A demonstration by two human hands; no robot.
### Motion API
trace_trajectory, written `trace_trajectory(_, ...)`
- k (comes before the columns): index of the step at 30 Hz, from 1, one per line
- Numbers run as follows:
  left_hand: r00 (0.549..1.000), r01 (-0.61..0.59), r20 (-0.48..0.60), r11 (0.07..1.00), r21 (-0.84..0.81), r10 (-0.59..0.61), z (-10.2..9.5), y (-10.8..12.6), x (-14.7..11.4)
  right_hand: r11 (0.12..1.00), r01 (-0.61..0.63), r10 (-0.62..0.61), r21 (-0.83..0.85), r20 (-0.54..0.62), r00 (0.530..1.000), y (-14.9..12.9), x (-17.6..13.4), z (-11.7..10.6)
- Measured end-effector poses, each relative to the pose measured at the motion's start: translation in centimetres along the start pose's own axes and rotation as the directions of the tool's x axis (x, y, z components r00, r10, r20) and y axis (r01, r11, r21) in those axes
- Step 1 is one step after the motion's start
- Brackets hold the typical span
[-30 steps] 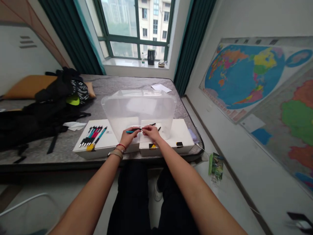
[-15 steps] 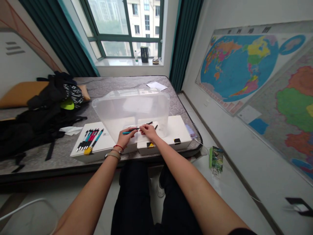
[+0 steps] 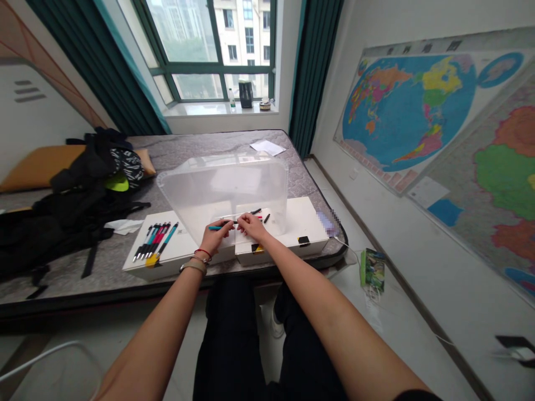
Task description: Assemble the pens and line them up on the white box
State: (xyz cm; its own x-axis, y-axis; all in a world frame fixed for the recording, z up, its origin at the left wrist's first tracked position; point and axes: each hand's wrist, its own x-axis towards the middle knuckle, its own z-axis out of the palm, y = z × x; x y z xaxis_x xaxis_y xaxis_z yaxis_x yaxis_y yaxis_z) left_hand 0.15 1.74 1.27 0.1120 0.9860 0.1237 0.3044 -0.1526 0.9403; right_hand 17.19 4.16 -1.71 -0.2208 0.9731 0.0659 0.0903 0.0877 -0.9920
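Observation:
My left hand (image 3: 214, 238) is closed around a teal pen (image 3: 214, 227) with a black front end pointing right. Fingertips of my right hand (image 3: 251, 226) are pinched together at the pen's front end; what small piece they hold, if any, is hidden. Both hands are at the mouth of a clear plastic bin (image 3: 234, 181) tipped on its side. Inside it, just past my right hand, lie a short black pen part (image 3: 267, 218), another dark piece (image 3: 256, 211) and partly hidden red bits. Several teal, black and red pens (image 3: 155, 240) lie in a row to the left.
Two white boxes, one left (image 3: 175, 260) and one right (image 3: 309, 223), support the bin on a grey mattress (image 3: 188, 145). Black bags (image 3: 79, 178) and a tissue (image 3: 124, 225) are at the left. A blurred-out item with a cable (image 3: 340, 243) is at the right edge.
The view has tilted slightly. Both hands keep nearly the same grip at the pen's front end, and red bits now show more beyond my right fingers.

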Motion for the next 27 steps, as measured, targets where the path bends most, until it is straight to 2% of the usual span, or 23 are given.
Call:
trace_trajectory(6, 1.000, -0.013, 0.002, 1.000, 0.006, 0.013, 0.1, -0.1, 0.0, 0.994, -0.018, 0.018, -0.112, -0.001, 1.000, 0.0, 0.1, 0.0)
trace_trajectory(9, 1.000, -0.012, -0.012, 1.000, -0.019, 0.012, 0.1, -0.3, 0.1, 0.997, -0.041, 0.041, -0.071, 0.004, 0.999, -0.3, -0.1, 0.1)
trace_trajectory(12, 1.000, -0.011, -0.015, 1.000, -0.020, 0.011, 0.0, -0.2, 0.1, 1.000, -0.015, 0.016, -0.021, 0.009, 1.000, -0.5, -0.3, 0.0)
trace_trajectory(19, 0.999, -0.022, -0.023, 0.999, 0.033, 0.023, 0.0, 0.0, -0.1, 0.990, 0.056, -0.052, -0.130, 0.033, 0.998, -0.5, -0.2, -0.2)
trace_trajectory(24, 0.998, 0.007, -0.064, 0.997, -0.080, -0.012, 0.3, -0.3, 0.1, 0.979, 0.079, -0.066, -0.187, 0.074, 0.995, -0.6, -0.5, 0.1)
trace_trajectory(27, 0.994, 0.013, -0.108, 0.990, -0.143, -0.029, 0.4, -0.7, 0.2, 0.968, 0.039, -0.033, -0.249, 0.026, 0.999, -0.8, -0.6, 0.5)
